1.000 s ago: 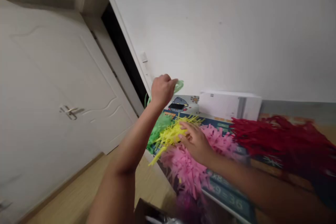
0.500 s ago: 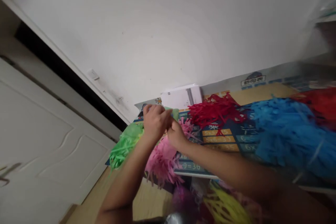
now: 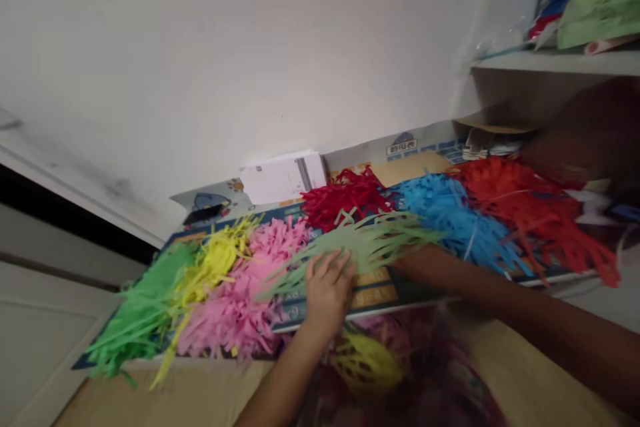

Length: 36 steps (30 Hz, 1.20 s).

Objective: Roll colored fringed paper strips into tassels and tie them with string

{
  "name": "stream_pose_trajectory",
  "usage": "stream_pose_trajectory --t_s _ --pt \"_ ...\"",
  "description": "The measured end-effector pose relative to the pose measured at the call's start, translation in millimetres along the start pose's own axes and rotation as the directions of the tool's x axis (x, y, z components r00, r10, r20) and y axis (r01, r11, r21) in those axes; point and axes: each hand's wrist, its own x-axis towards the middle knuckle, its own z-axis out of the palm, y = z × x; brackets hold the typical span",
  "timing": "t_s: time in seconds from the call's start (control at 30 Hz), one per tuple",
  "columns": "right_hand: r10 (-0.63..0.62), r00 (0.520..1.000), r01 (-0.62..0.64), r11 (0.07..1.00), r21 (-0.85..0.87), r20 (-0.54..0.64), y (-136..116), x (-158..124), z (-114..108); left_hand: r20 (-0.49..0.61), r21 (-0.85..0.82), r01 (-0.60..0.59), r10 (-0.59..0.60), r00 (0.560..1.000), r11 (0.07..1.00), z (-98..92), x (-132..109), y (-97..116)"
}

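My left hand (image 3: 329, 283) rests on a pale green tissue-paper tassel (image 3: 357, 240), fingers a little apart on its near side. The tassel lies across the middle of the tabletop, its cut strips fanned to both sides. From the right my right hand (image 3: 415, 261) reaches under the tassel's right-hand strips; its fingers are hidden and dark. Left of my hands lie a pink tassel (image 3: 245, 293), a yellow one (image 3: 217, 257) and a green one (image 3: 150, 310). Behind sits a dark red tassel (image 3: 345, 197), with a blue one (image 3: 450, 213) to its right.
A red-orange tassel (image 3: 525, 207) lies at the right. White boxes (image 3: 283, 179) lean on the wall at the back. A shelf (image 3: 560, 61) with bags juts out at upper right. Below the table's front edge hangs or lies yellow netted paper (image 3: 367, 363), partly blurred.
My hands, together at the left before, are now apart, with the pale green tassel spread in the middle. A yellow tassel now shows plainly between green and pink. The view has swung right.
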Motion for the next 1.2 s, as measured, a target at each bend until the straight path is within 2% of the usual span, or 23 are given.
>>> stream_pose_trajectory --t_s 0.03,0.1,0.13,0.17,0.23,0.3,0.4,0.43,0.47,0.53,0.6,0.67,0.73,0.87,1.0,1.1,1.2 --pt "-0.052 0.988 0.056 0.998 -0.026 0.142 16 -20 -16 0.056 -0.042 0.002 0.000 0.998 0.999 11.1 -1 7" --pt "-0.131 0.904 0.162 0.986 -0.043 0.406 35 -58 -47 0.131 -0.100 0.013 0.000 0.991 0.995 28.7 -3 17" --pt "-0.141 0.867 0.188 0.981 -0.052 0.478 39 -73 -59 0.154 -0.117 0.024 -0.006 0.988 0.993 35.1 -4 22" --pt "-0.129 0.859 0.189 0.979 -0.073 0.495 37 -85 -66 0.164 -0.129 0.034 -0.012 0.986 0.991 39.9 -5 25" --pt "-0.094 0.902 0.151 0.983 -0.103 0.422 25 -97 -62 0.174 -0.150 0.044 -0.018 0.985 0.988 45.5 -7 29" --pt "-0.130 0.927 0.179 0.978 -0.110 0.352 7 -91 -35 0.187 -0.167 0.050 -0.018 0.982 0.985 47.7 -10 32" --pt "-0.256 0.871 0.301 0.953 -0.043 0.420 -8 -57 17 0.215 -0.189 0.035 0.006 0.977 0.981 49.6 -15 33" --pt "-0.254 0.859 0.308 0.950 -0.051 0.444 -7 -44 29 0.222 -0.191 0.030 0.013 0.975 0.981 50.4 -16 33" --pt "-0.219 0.872 0.287 0.953 -0.097 0.437 -5 -32 36 0.229 -0.190 0.028 0.017 0.973 0.981 51.3 -18 33" --pt "-0.118 0.934 0.206 0.949 -0.237 0.336 2 -18 39 0.239 -0.187 0.039 0.007 0.971 0.982 52.7 -19 33" --pt "-0.132 0.953 0.206 0.942 -0.265 0.271 7 -19 34 0.247 -0.201 0.062 -0.011 0.969 0.978 52.6 -18 33" --pt "-0.225 0.905 0.295 0.943 -0.153 0.360 8 -28 29 0.270 -0.240 0.093 -0.025 0.963 0.966 50.1 -13 33" --pt "-0.246 0.848 0.299 0.953 -0.041 0.470 10 -38 31 0.297 -0.265 0.133 -0.050 0.954 0.955 44.8 -8 31" --pt "-0.094 0.853 0.117 0.993 -0.012 0.514 22 -38 40 0.364 -0.222 0.225 -0.133 0.922 0.949 27.8 -8 11" --pt "0.013 0.844 -0.008 1.000 -0.012 0.536 31 -17 39 0.426 -0.219 0.395 -0.276 0.861 0.892 13.6 -8 -21" --pt "0.128 0.815 -0.097 0.992 -0.085 0.565 28 3 41 0.498 -0.174 0.534 -0.394 0.773 0.827 14.0 3 -37" --pt "0.227 0.816 -0.112 0.964 -0.240 0.532 23 17 51 0.562 -0.089 0.599 -0.457 0.690 0.796 19.9 16 -40"
